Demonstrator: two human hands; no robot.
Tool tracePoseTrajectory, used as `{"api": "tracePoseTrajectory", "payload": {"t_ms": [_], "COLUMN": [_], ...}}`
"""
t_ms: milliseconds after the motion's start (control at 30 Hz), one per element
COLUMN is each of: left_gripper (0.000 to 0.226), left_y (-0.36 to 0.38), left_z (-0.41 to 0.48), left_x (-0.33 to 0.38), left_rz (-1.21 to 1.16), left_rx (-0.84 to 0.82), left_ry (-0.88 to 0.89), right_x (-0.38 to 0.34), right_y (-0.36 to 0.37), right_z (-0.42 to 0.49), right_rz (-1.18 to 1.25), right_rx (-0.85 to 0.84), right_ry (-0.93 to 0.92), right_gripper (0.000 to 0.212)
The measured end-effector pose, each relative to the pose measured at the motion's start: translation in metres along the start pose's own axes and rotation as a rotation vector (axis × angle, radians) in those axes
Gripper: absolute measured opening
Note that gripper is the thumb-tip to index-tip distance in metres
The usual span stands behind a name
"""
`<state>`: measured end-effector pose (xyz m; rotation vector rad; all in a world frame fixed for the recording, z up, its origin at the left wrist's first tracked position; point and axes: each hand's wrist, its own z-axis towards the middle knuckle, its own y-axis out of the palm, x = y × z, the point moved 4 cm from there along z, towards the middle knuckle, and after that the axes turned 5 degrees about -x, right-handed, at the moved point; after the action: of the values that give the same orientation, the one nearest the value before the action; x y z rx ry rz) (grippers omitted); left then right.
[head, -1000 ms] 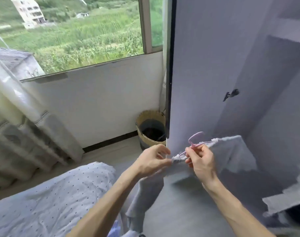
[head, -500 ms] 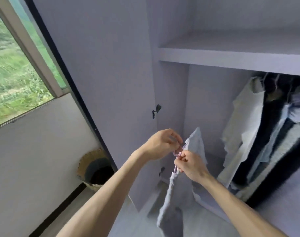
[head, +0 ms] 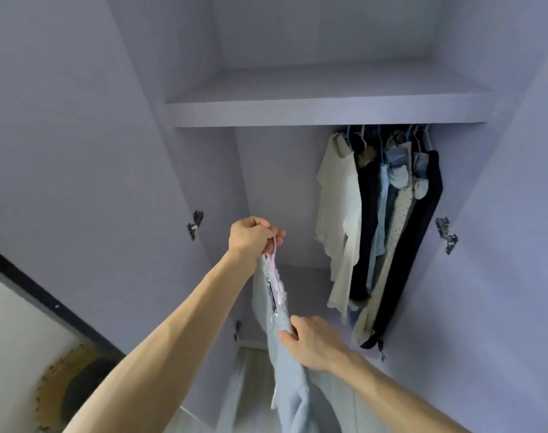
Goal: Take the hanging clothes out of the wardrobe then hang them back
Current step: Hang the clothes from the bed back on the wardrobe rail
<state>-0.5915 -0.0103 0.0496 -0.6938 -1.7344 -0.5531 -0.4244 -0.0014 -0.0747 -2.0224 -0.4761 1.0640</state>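
Observation:
My left hand (head: pixel 253 235) is raised in front of the open lilac wardrobe (head: pixel 325 115) and grips the top of a pink hanger (head: pixel 276 267). A pale blue garment (head: pixel 293 379) hangs from that hanger, straight down. Lower and to the right, my right hand (head: pixel 313 343) pinches the garment's edge. Several hanging clothes (head: pixel 375 232), white, dark and light blue, are bunched at the right end of the wardrobe under the shelf. The rail itself is hidden by the shelf.
The left wardrobe door (head: pixel 78 170) and the right door (head: pixel 510 245) stand open on either side, each with a metal hinge. A woven basket (head: pixel 63 385) sits on the floor at the lower left, by the white wall.
The view has swung from the window and bed up to the wardrobe interior. My left hand has lifted the hanger with the garment higher, and my right hand has slid down the cloth.

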Motion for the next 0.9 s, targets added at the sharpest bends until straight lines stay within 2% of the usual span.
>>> {"api": "tracePoseTrajectory", "payload": {"t_ms": [233,367,500,600,733,800,867,900], "left_gripper": [0.035,0.033,0.032,0.029,0.012,0.013,0.021,0.025], "left_y": [-0.006,-0.008,-0.003,0.002,0.017,0.022,0.024,0.024], "left_z": [0.021,0.031,0.043,0.055,0.078,0.091,0.108,0.116], "left_x": [0.027,0.026,0.027,0.035,0.059,0.074,0.091,0.104], "left_rz": [-0.075,-0.019,0.036,0.055,0.252,0.425,0.659,0.749], "left_rx": [0.038,-0.001,-0.065,-0.115,-0.26,-0.356,-0.371,-0.299], "left_ry": [0.045,0.041,0.056,0.076,0.103,0.126,0.256,0.391], "right_x": [0.007,0.011,0.004,0.003,0.008,0.011,0.017,0.02], "right_y": [-0.024,-0.029,-0.041,-0.047,-0.062,-0.076,-0.091,-0.099], "right_z": [0.005,0.007,0.017,0.03,0.053,0.066,0.081,0.089], "right_rz": [-0.12,-0.198,-0.054,0.102,0.335,0.365,0.36,0.362], "right_rx": [0.137,0.068,-0.064,-0.082,-0.037,-0.012,0.012,0.024], "right_ry": [-0.006,0.079,0.08,0.077,0.053,0.045,0.042,0.048], "right_gripper": [0.042,0.042,0.022,0.015,0.017,0.015,0.011,0.015]}}
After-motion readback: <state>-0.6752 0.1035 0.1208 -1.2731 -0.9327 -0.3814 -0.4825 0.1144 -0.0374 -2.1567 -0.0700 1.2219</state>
